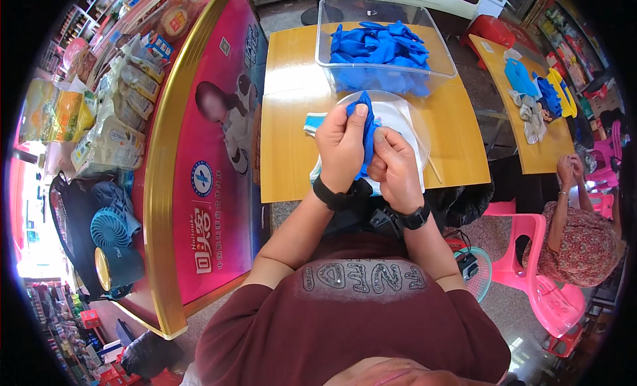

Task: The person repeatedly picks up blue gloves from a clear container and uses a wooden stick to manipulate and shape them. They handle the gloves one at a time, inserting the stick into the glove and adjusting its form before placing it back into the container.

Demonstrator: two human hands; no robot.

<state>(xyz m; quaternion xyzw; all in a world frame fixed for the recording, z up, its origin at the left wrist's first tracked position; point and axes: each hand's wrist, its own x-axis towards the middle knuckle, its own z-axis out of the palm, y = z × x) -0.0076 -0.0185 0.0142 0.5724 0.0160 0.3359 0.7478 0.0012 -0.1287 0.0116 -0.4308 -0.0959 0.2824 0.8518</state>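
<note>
Both my hands are raised above the wooden table (285, 107), closed on one piece of blue cloth (369, 137). My left hand (340, 147) pinches its upper part between thumb and fingers, with a folded tip standing up past the thumb. Lower and to the right, my right hand (397, 165) grips the cloth's edge with thumb and forefinger. Under the hands lies a white sheet-like piece (413, 137) on a round pale plate. A teal-and-white item (314, 124) shows beside my left hand, mostly hidden by it.
Beyond my hands stands a clear plastic bin (434, 71) heaped with blue cloth pieces (378, 47). A thin stick (435, 170) lies on the table's right. At left rises a pink-fronted counter (206, 154). At right, a person (577, 240) sits by another table (494, 74), near a pink chair (524, 253).
</note>
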